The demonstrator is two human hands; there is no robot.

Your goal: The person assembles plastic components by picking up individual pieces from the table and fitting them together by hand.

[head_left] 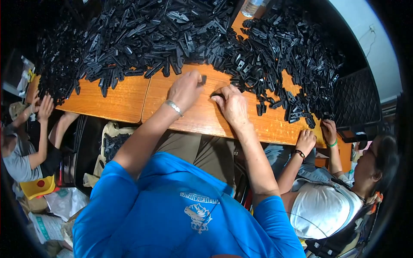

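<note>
My left hand (186,91), with a silver band on its wrist, is closed above the wooden table (180,115). A small black plastic part (204,80) sticks out between its thumb and fingers. A little to the right, my right hand (235,106) is low over the tabletop with its fingers curled. Something dark shows between its thumb and forefinger, seemingly another black plastic part (216,94), mostly covered. Beyond both hands lies a large heap of long black plastic parts (146,38). Shorter black parts (262,64) are piled to the right.
A person in a white top (327,206) sits at my right, both hands at the table edge. Another person in grey (26,159) works at the far left. A clear bottle (250,7) stands at the back. Beside my left leg is an open bag (104,148) with black parts.
</note>
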